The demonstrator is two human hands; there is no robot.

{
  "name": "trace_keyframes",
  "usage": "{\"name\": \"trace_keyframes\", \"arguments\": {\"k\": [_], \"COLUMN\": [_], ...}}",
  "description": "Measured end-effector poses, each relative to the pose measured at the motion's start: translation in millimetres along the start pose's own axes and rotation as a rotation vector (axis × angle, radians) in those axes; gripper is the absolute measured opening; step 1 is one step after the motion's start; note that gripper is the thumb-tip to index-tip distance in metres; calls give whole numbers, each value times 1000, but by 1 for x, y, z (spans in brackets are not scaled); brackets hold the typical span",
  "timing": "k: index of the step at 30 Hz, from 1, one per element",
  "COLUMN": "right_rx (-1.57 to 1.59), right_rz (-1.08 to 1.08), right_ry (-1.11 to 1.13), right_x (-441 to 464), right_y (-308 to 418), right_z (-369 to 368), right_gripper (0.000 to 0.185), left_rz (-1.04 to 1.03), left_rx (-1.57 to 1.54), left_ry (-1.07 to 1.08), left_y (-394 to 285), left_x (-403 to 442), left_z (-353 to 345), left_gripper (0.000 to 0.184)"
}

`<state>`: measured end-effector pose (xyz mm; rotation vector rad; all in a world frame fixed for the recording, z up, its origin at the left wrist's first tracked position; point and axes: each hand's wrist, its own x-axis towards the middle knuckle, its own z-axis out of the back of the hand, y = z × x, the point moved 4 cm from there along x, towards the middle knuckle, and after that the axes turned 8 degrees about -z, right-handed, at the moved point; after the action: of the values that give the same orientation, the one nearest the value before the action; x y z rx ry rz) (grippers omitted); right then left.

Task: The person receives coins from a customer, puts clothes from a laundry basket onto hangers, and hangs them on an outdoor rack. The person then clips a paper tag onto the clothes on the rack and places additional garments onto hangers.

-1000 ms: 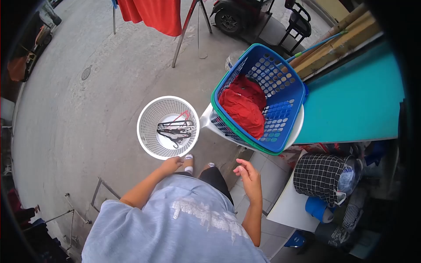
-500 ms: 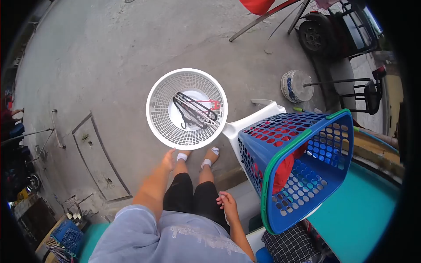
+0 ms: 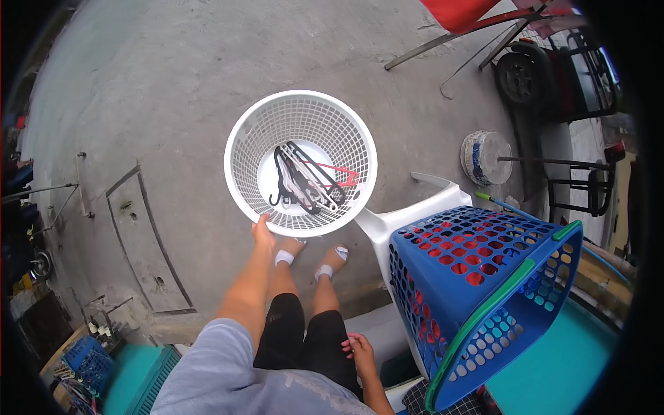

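White basket [image 3: 301,114] with hangers [image 3: 315,171], held one-sidedly above the feet [image 3: 333,259]. The left hand [image 3: 263,235] is closed on the near edge of the basket, toward its left, its thumb at the rim; the fingers beneath are hidden. The right hand [image 3: 361,351] is loosely curled before the dark shorts [image 3: 325,339], holding nothing visible. Whether the basket's base bears on the ground [image 3: 173,83] cannot be told. Principal hazard: with one edge gripped, the far edge is unsupported, so the basket could tip and the loose hangers slide across its floor. These lie right of centre, the red hanger [image 3: 349,178] toward the right wall, which would probably add a twist at the wrist. Secondary hazards: the right edge appears just beside the white stool [image 3: 415,207]; a swing that way might knock it and jolt the blue basket [image 3: 449,297], whose red cloth [image 3: 475,278] shows through the perforations. A slipped grip could drop the near edge onto the toes, and hooks might snag in the lattice.
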<state>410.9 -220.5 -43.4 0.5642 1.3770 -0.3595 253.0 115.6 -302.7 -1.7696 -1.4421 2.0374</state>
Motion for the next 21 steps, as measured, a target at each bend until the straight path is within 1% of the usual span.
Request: {"name": "trace_keyframes", "arguments": {"k": [1, 2, 5, 6, 9, 10, 12, 13, 14, 15, 16, 17, 19, 21], "right_rx": [-23, -46, -141, -190, -292, -303, -194, -180, -129, -215, -231, -322, -451, -629], "right_rz": [11, 22, 168, 292, 641, 743, 911, 919, 879, 950, 1027, 919, 904, 985], "right_ry": [-2, -3, -11, -30, -89, -113, -159, -105, -76, -82, -63, 40, 60, -139], "right_x": [-1, -3, -12, -16, -34, -45, -70, -74, -92, -91, -88, -93, -80, -97], "right_y": [3, 6, 27, 39, 81, 101, 140, 151, 169, 179, 188, 199, 204, 215], "right_z": [-2, -5, -17, -23, -49, -62, -90, -104, -121, -137, -156, -171, -204, -224], "right_gripper": [23, 24, 22, 22, 21, 21, 24, 31, 37, 41, 45, 49, 62, 76], "left_rz": [-16, -73, -192, -228, -278, -316, -385, -433, -478, -517, -531, -546, -585, -614], "left_rx": [20, 50, 142, 181, 312, 296, 287, 298, 306, 308, 286, 262, 226, 209], "left_ry": [-39, -8, 139, 108, 230, 262, 261, 265, 273, 284, 281, 280, 293, 307], "left_y": [-27, -48, -104, -130, -182, -205, -246, -264, -278, -290, -302, -317, -337, -343], "left_x": [-6, -7, -26, -53, -106, -137, -195, -222, -247, -273, -304, -337, -385, -417], "left_z": [-20, -39, -67, -72, -44, -35, -17, -4, 7, 14, 16, 15, 14, 22], "left_gripper": [39, 37, 34, 30, 27, 29, 30, 29, 29, 29, 28, 28, 27, 27]}}
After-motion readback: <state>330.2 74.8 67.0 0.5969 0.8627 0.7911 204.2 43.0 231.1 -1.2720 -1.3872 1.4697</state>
